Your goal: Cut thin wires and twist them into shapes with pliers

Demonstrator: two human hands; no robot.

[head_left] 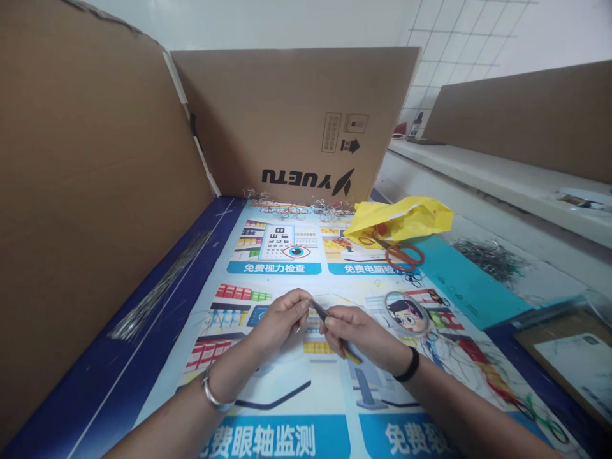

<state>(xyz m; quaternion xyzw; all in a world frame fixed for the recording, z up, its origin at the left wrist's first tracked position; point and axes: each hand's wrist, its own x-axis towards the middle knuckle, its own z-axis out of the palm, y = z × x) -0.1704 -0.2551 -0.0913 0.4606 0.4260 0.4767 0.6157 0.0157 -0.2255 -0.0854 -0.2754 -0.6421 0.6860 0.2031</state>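
Observation:
My right hand (pixel 348 324) is closed around a pair of pliers (pixel 319 310) with dark pointed jaws and yellow handles, one handle end showing below the palm. The jaws point up and left, reaching the fingertips of my left hand (pixel 285 313). My left thumb and forefinger are pinched together at the jaw tips on what looks like a thin wire, mostly hidden by the fingers. Both hands are above a printed poster (pixel 272 382) that covers the table.
A bundle of straight wires (pixel 155 290) lies left on the blue surface. Right are orange-handled scissors (pixel 404 256), a yellow bag (pixel 406 220), a teal sheet (pixel 468 280), a round cartoon piece (pixel 406 312) and a wire heap (pixel 490 260). Cardboard panels (pixel 287 115) stand behind and left.

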